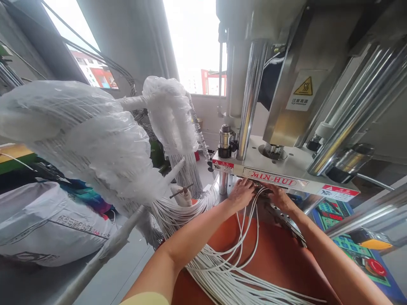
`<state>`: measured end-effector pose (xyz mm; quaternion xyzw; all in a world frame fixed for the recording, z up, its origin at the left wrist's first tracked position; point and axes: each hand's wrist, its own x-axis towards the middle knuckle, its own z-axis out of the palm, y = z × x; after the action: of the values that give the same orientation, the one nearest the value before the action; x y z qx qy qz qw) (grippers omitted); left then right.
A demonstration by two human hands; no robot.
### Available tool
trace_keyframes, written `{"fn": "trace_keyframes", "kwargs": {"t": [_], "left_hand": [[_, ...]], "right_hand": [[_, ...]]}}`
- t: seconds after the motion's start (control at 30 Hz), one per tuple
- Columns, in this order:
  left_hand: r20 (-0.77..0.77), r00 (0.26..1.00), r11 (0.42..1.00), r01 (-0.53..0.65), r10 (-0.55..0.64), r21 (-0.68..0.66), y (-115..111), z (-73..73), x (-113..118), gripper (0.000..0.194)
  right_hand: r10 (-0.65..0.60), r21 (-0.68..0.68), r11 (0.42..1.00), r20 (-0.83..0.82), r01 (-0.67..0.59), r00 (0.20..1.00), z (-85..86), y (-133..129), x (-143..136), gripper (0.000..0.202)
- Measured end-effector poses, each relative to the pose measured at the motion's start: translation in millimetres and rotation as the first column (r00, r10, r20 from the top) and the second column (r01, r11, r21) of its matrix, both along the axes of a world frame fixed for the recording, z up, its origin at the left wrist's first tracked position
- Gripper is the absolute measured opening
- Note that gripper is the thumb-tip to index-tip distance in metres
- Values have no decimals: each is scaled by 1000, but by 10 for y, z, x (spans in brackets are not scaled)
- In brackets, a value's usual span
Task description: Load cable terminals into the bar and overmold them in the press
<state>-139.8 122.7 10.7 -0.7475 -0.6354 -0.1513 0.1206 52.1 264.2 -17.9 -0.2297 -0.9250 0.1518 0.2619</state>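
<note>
My left hand and my right hand reach in under the front edge of a moulding machine's plate marked MIN-HUI. Several white cables rise between them and run in to the spot where my fingers meet. The left fingers are bent close together at the plate's edge. On the right, the fingers curl inward beside the cable ends. The plate and the hands themselves cover the fingertips, so what they pinch is not visible. A thick bundle of white cables lies below across a red-brown surface.
Plastic-wrapped cable bundles hang from padded bars at left. A white sack stands on the floor. Bright metal columns and a heat-warning nozzle block rise above the plate. A control panel with a red button is at right.
</note>
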Motion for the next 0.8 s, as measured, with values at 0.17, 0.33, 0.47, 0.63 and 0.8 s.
{"fn": "trace_keyframes", "kwargs": {"t": [0.17,0.33,0.47,0.63,0.8], "left_hand": [[101,995,1000,-21,20,12,-30,-36,57,32],[133,991,996,18,-29,85,50,-71,219,38],[105,993,998,41,-46,48,148,-103,249,38],[132,991,1000,25,-26,12,169,-82,244,34],[164,986,1000,20,-22,12,219,-47,371,34]], "right_hand": [[-84,19,996,-41,85,996,26,-21,193,78],[-64,60,996,-37,66,997,-77,-60,202,70],[-56,45,997,-31,57,998,-142,-79,183,66],[-34,-47,998,-81,31,996,-171,-10,275,82],[-156,-145,980,-147,134,977,-239,-7,401,82]]}}
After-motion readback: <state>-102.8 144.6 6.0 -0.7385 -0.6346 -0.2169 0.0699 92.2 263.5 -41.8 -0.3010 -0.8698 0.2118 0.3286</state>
